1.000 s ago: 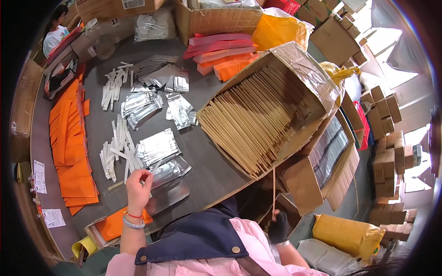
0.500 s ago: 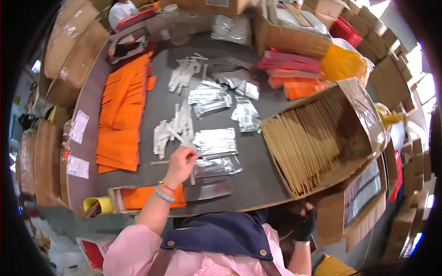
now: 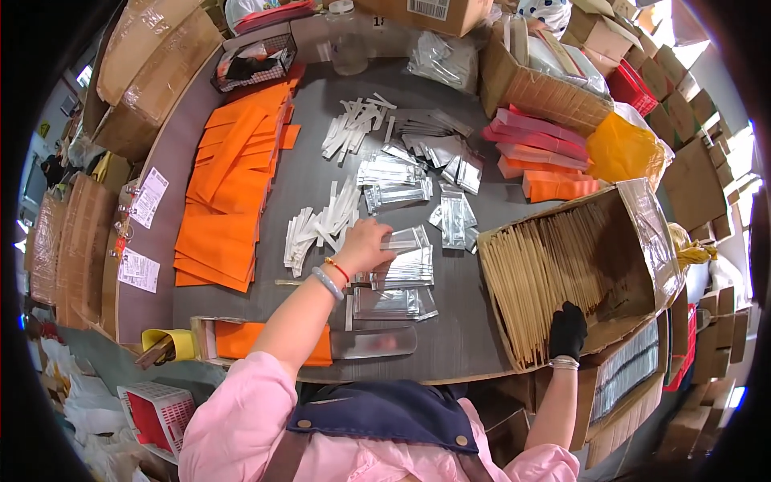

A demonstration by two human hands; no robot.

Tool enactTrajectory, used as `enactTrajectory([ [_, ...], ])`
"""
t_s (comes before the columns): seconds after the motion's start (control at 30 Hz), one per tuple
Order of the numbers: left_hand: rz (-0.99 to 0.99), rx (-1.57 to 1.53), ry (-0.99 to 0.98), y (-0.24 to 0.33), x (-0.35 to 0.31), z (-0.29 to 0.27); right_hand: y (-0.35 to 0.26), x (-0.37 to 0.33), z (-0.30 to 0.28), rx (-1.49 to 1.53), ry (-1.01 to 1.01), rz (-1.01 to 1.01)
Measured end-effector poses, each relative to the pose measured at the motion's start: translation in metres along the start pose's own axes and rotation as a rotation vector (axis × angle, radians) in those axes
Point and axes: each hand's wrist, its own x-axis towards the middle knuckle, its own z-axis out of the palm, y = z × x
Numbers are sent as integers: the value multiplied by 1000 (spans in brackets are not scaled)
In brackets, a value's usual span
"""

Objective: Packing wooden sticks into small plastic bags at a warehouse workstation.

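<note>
My left hand point(image 3: 369, 247) reaches over the middle of the dark table, thumb and fingers closed on the edge of a clear plastic packet point(image 3: 406, 238). This packet lies at a slant on a stack of similar shiny packets point(image 3: 411, 268). Beside the hand are loose white strips point(image 3: 301, 238). My right hand point(image 3: 569, 331), in a black glove, is at the near side of a cardboard box point(image 3: 634, 317). Its fingers are bunched against the row of thin brown cardboard pieces point(image 3: 526, 289) standing in that box; whatever they grip is hidden.
Orange sheets point(image 3: 217, 233) cover the table's left side. Clear packets point(image 3: 397, 195) and more white strips point(image 3: 353, 128) lie farther back. An orange stack point(image 3: 277, 341) and a clear sleeve point(image 3: 377, 342) sit along the front edge. Pink and orange bundles point(image 3: 538, 140) lie at the back right.
My left hand has moved from the white strips to the packet stack on its right. The gloved right hand has risen from below the table edge to the brown pieces. The view has shifted.
</note>
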Motion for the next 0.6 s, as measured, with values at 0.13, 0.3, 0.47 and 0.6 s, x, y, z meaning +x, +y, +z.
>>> enactTrajectory([
  [0.13, -32, -176, -31, 1, -2, -6, 12, -6, 24, 88, 233, -51],
  [0.3, -119, -431, -208, 28, -63, -45, 44, -9, 38, 39, 403, -80],
  [0.47, 20, -206, -173, 7, -170, -32, -28, -30, 2, 674, -26, 29],
  [0.6, -9, -107, -6, 20, -186, -33, -104, -69, 27, 579, -257, -564],
])
